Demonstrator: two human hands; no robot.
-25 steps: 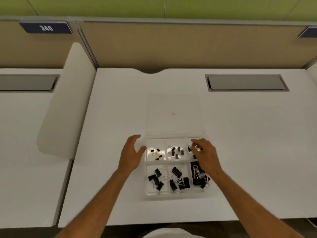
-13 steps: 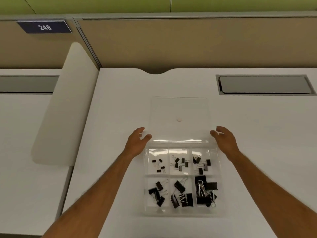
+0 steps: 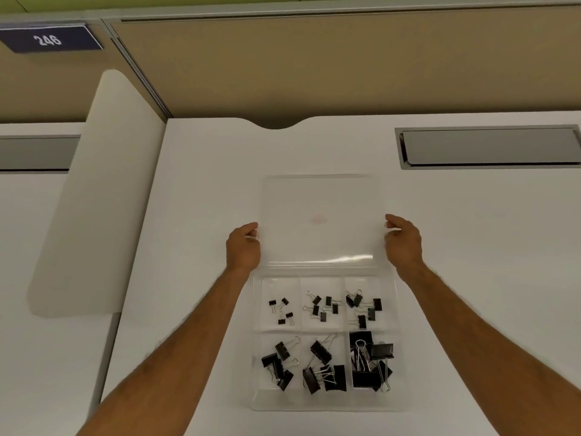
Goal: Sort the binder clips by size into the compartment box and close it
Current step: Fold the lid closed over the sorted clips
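Head view looks down on a white desk, with the clear compartment box in the lower centre of the frame and its transparent lid folded open just above it, toward the middle of the frame. The binder clips lie in all six compartments: the smallest sets in the upper row, the larger ones in the lower row, the biggest at lower right. None shows loose on the desk, so the sorting looks done and closing is the step in hand. The left hand pinches the lid's left edge between thumb and curled fingers, and the right hand pinches the right edge the same way, each about halfway up the lid. Trouble could come from the lower-right compartment, where wire handles stand up out of the heap; if they stick above the dividers the lid may rest on them and fail to latch. An uneven pull from the two hands could twist the thin lid at its hinge, and a quick swing might jolt the light box and toss small clips over a divider.
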